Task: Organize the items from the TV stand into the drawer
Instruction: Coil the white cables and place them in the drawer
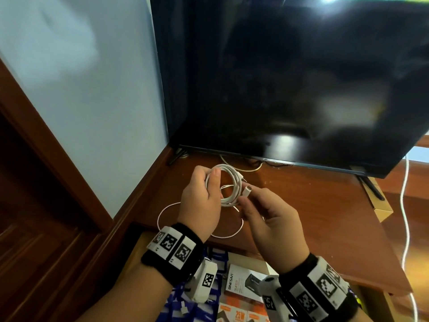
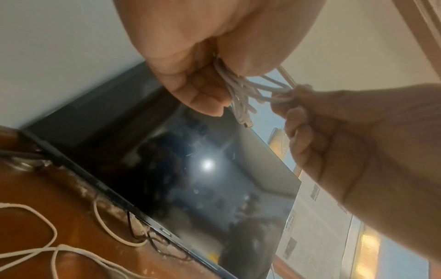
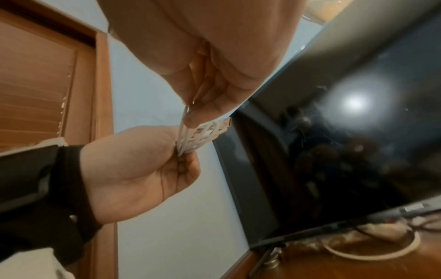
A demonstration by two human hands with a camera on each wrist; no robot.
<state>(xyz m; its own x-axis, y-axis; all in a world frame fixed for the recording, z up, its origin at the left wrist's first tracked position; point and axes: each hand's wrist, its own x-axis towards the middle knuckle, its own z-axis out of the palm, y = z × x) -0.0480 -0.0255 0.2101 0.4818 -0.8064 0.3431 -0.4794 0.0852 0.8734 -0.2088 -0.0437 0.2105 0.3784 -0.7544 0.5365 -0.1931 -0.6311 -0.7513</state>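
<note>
While held aloft: coiled cable (image 1: 228,185).

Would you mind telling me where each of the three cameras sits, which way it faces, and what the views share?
Head: on the head, looking down at the TV stand; both hands coil a white cable before the TV.
Left wrist: under the left hand, facing up at the TV; the right hand shows too.
Right wrist: under the right hand, facing the TV and the wall; the left hand shows.
Shared: all three show the cable and TV.
</note>
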